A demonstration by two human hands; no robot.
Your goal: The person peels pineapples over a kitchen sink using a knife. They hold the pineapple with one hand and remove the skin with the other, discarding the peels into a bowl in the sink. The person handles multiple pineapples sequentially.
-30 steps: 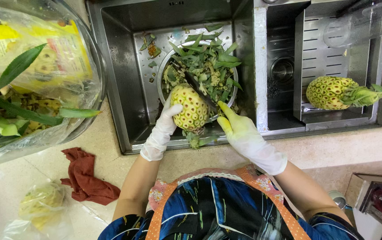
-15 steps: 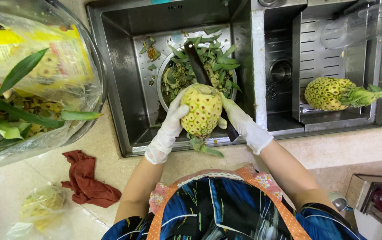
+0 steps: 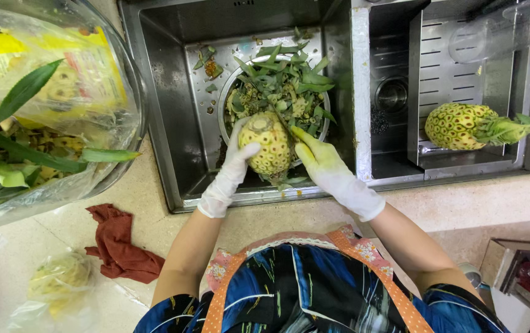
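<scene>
A partly peeled yellow pineapple [image 3: 268, 145] is held over a round metal bowl [image 3: 229, 92] in the left sink basin. That bowl is full of green leaves and peel scraps. My left hand [image 3: 237, 160], in a white glove, grips the fruit's left side. On the fruit's right side my right hand [image 3: 323, 166], in a yellow-stained glove, is closed around what looks like a knife. Its dark blade lies against the fruit and is mostly hidden.
A second peeled pineapple [image 3: 462, 126] with its green crown lies on a metal drain rack [image 3: 456, 68] in the right basin. A large clear bag of leaves and peel [image 3: 49, 111] stands at left. A red cloth [image 3: 120, 243] and a small plastic bag [image 3: 61, 277] lie on the counter.
The pineapple has been turned and moved slightly up over the bowl. My right hand went from spread open beside it to closed against its right side.
</scene>
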